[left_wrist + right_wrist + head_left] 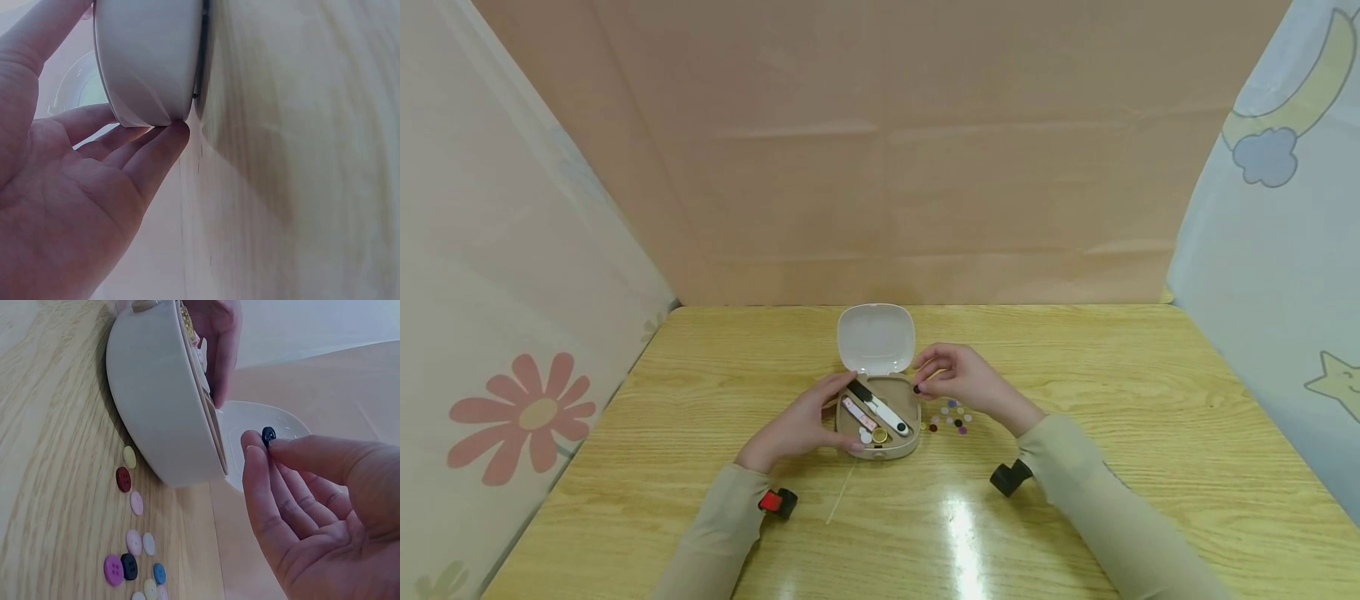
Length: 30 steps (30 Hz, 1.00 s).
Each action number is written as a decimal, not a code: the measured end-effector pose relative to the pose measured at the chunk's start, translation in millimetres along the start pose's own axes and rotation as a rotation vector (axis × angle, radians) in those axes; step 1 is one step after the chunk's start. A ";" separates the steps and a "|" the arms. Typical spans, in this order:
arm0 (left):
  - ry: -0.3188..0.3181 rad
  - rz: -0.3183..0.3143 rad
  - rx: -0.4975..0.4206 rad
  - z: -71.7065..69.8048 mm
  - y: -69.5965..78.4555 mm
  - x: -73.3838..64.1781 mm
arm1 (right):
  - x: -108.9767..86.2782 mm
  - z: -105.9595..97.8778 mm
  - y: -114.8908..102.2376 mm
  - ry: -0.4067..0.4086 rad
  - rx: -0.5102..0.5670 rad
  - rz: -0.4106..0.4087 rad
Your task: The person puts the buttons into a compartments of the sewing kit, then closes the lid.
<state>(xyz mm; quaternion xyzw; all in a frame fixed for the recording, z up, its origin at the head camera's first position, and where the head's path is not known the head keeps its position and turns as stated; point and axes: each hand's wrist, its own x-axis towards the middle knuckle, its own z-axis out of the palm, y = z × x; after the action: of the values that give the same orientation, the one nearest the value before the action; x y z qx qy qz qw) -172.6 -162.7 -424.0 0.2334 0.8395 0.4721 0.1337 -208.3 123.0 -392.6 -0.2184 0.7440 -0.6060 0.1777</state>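
A small cream sewing case [895, 452] stands on the table with its lid [876, 337] raised. My left hand [801, 425] grips the case by its left side, thumb at the front and fingers further back. In the right wrist view, my right hand [319, 500] pinches a dark button [268, 435] between thumb and forefinger, beside the lid and above the case's right edge. Inside lie a white tool with a black end [891, 417], a pink patterned strip [859, 414], a gold ring-shaped piece [879, 435] and white buttons [866, 437].
Several loose buttons lie on the table right of the case, among them a dark red button [124, 479], a purple button [114, 570] and a blue button [159, 574]. A thin pale strand [841, 493] runs from the case's front. A peach sheet [880, 167] hangs behind the table.
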 end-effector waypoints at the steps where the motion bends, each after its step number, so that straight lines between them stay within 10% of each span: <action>1: 0.001 0.003 0.001 0.1 -2.1 0.4 | 0.8 0.5 0.2 0.000 -0.002 -0.002; 30: 0.004 0.014 0.033 -0.8 -2.6 0.4 | 15.9 12.5 11.5 -0.012 -0.032 -0.020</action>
<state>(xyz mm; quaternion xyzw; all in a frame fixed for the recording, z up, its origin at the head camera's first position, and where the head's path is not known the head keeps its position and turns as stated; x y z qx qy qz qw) -174.0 -164.2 -425.8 0.2406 0.8456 0.4597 0.1251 -216.3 106.0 -406.4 -0.2321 0.7503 -0.5945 0.1725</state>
